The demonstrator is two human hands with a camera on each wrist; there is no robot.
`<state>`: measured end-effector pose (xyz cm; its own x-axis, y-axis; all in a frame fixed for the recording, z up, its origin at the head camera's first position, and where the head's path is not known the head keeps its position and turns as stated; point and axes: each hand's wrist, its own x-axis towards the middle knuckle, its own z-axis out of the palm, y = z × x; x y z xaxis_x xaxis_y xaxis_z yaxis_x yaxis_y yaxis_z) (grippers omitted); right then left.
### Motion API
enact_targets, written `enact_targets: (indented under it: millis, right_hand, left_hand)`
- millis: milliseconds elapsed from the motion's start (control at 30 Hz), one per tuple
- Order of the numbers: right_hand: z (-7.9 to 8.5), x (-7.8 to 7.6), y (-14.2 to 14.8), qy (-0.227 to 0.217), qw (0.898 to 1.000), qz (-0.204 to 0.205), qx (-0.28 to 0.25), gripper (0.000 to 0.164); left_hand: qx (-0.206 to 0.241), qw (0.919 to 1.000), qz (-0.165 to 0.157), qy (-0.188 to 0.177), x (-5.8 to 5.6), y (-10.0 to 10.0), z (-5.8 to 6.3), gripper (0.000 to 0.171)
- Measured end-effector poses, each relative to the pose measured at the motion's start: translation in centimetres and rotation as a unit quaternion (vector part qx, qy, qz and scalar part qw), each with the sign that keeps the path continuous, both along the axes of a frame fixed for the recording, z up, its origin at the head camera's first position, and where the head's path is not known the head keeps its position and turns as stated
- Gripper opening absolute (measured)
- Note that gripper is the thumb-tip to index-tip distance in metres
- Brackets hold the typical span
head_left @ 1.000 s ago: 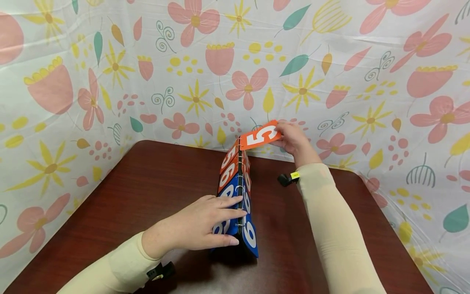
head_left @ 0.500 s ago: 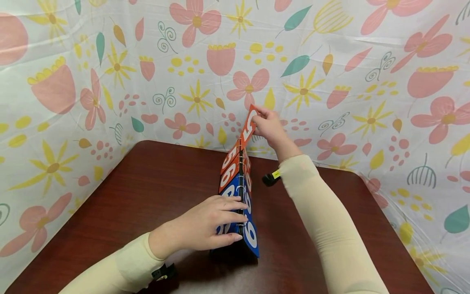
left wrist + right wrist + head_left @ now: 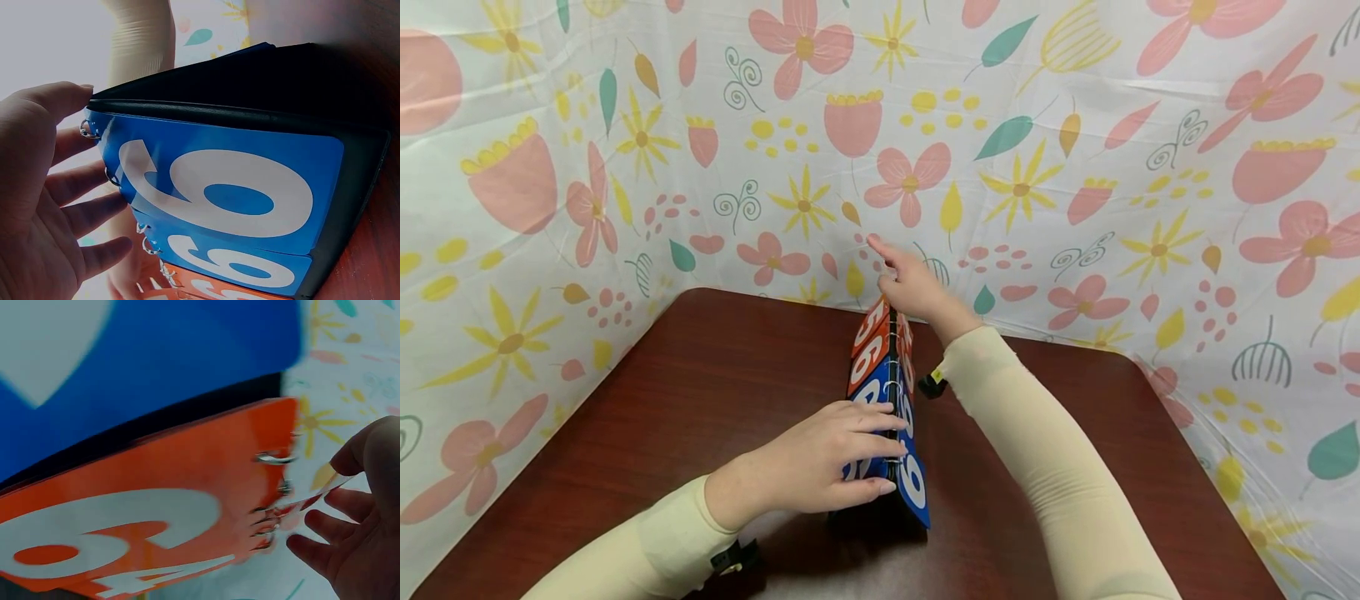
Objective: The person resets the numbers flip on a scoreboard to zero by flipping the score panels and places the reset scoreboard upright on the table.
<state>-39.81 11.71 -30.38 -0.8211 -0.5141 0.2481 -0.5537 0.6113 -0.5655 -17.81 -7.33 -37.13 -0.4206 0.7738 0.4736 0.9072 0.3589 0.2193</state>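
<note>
A tent-shaped flip scoreboard (image 3: 913, 492) stands lengthwise on the table, with blue and orange number cards on metal rings along its spine. My left hand (image 3: 808, 458) rests on the near part of the spine, its fingers laid fairly straight across the rings. A blue card (image 3: 219, 181) with a white digit faces the left wrist camera. At the far end, my right hand (image 3: 917, 287) is above the orange cards (image 3: 868, 337), its index finger extended leftward. The right wrist view shows a thin card (image 3: 310, 501), nearly edge-on, pinched between thumb and fingers; the head view hides most of it.
The scoreboard stands on a dark reddish-brown table (image 3: 737, 358). A white flower-printed cloth (image 3: 1067, 208) hangs behind and along the sides. Each sleeve has a small black camera (image 3: 735, 554) at the wrist.
My right hand has carried the orange card up from the right side and over the spine toward the left. The left hand has stayed on the scoreboard almost unmoved.
</note>
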Motion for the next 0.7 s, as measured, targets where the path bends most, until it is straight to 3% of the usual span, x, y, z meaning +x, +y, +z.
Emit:
enact_targets:
  millis: [133,333,600,700]
  right_hand:
    - [-1.1,-0.2,-0.2,0.015,0.998,0.014,0.057,0.072]
    - [-2.5,-0.4,-0.3,0.015,0.993,0.018,0.113,0.056]
    - [-2.5,-0.1,-1.0,0.064,0.983,0.044,0.166,0.029]
    - [-2.2,-0.1,-1.3,0.059,0.979,0.048,0.191,0.025]
  left_hand:
    - [0.001,1.0,0.0,0.0,0.0,0.0,-0.1,0.034]
    - [0.005,0.9999,-0.004,0.015,-0.1,0.0,-0.2,0.032]
    - [0.007,0.9998,-0.005,0.017,-0.2,0.0,-0.1,0.031]
    - [0.006,0.9999,-0.005,0.014,-0.2,-0.1,-0.1,0.031]
